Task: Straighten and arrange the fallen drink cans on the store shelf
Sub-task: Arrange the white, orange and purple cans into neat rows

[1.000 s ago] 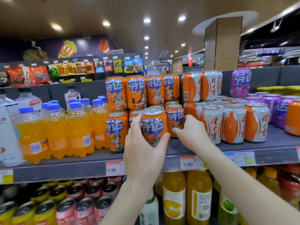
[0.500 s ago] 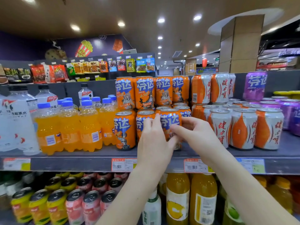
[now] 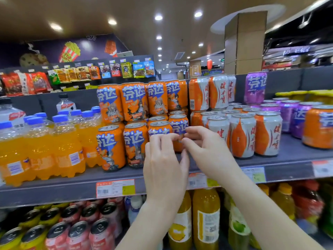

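Since half a second ago, we are drawing both hands slightly back from the orange can (image 3: 159,129), standing upright in the shelf (image 3: 72,188) front row. Left hand (image 3: 164,170) fingers are curling loosely, holding nothing; right hand (image 3: 207,152) likewise.

Orange cans (image 3: 135,144) upright (two tiers) on shelf (image 3: 72,188)
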Tool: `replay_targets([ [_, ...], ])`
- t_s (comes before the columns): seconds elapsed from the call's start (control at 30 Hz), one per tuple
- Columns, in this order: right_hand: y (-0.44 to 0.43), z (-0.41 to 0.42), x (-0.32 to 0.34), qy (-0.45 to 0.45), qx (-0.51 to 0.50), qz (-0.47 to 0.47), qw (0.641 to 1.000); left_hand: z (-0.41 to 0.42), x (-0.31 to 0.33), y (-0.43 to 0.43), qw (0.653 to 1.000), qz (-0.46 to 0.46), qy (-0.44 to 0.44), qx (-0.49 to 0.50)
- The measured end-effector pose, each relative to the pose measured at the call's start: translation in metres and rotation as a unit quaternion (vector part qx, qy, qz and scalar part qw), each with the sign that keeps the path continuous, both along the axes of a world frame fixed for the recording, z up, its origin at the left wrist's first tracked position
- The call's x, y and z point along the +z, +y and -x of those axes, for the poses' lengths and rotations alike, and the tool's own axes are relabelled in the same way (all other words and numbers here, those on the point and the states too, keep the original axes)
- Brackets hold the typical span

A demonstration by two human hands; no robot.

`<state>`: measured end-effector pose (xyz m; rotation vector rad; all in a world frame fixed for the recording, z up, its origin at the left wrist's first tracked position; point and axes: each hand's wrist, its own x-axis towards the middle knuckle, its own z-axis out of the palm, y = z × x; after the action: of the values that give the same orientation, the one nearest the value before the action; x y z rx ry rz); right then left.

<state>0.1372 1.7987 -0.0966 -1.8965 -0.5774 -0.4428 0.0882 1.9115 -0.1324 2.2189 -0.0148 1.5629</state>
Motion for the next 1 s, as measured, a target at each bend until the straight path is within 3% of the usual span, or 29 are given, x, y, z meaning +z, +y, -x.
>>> replay_targets([
  [0.13, -0.079, 0.018, 0.006, -0.03, -0.047, -0.119, 0.991, -0.01, 0.001, -0.047, 0.996, -0.025, 0.012, -0.088],
  [0.2, -0.123, 0.013, 0.007, -0.063, -0.127, -0.166, 0.976, -0.018, 0.001, -0.073, 0.993, -0.029, 0.018, -0.113],
  [0.3, -0.189, -0.014, 0.005, -0.117, -0.281, -0.229, 0.925, -0.029, 0.0, -0.11, 0.99, -0.022, 0.014, -0.141],
  [0.37, -0.227, -0.041, 0.003, -0.122, -0.362, -0.217, 0.898, -0.036, -0.002, -0.134, 0.987, -0.023, 0.012, -0.16],
  [0.43, -0.256, -0.067, 0.002, -0.055, -0.402, -0.132, 0.904, -0.042, -0.004, -0.156, 0.985, -0.03, 0.021, -0.17],
  [0.5, -0.274, -0.087, 0.0, 0.049, -0.379, -0.053, 0.923, -0.047, -0.005, -0.175, 0.983, -0.03, 0.039, -0.175],
  [0.57, -0.284, -0.097, -0.003, 0.095, -0.342, 0.0, 0.935, -0.05, -0.007, -0.188, 0.983, -0.021, 0.047, -0.178],
  [0.67, -0.29, -0.092, -0.005, 0.073, -0.331, 0.032, 0.94, -0.054, -0.009, -0.199, 0.983, -0.014, 0.053, -0.176],
  [0.77, -0.281, -0.073, 0.0, 0.037, -0.315, -0.016, 0.948, -0.055, -0.01, -0.2, 0.983, 0.001, 0.055, -0.173],
  [0.87, -0.267, -0.032, 0.003, -0.068, -0.269, -0.077, 0.958, -0.05, -0.009, -0.198, 0.983, 0.015, 0.055, -0.174],
  [0.93, -0.254, -0.044, 0.004, -0.056, -0.222, -0.1, 0.968, -0.044, -0.008, -0.192, 0.984, 0.023, 0.053, -0.167],
  [1.0, -0.275, -0.129, -0.05, 0.029, -0.185, 0.025, 0.982, -0.037, -0.006, -0.18, 0.986, 0.03, 0.049, -0.155],
])
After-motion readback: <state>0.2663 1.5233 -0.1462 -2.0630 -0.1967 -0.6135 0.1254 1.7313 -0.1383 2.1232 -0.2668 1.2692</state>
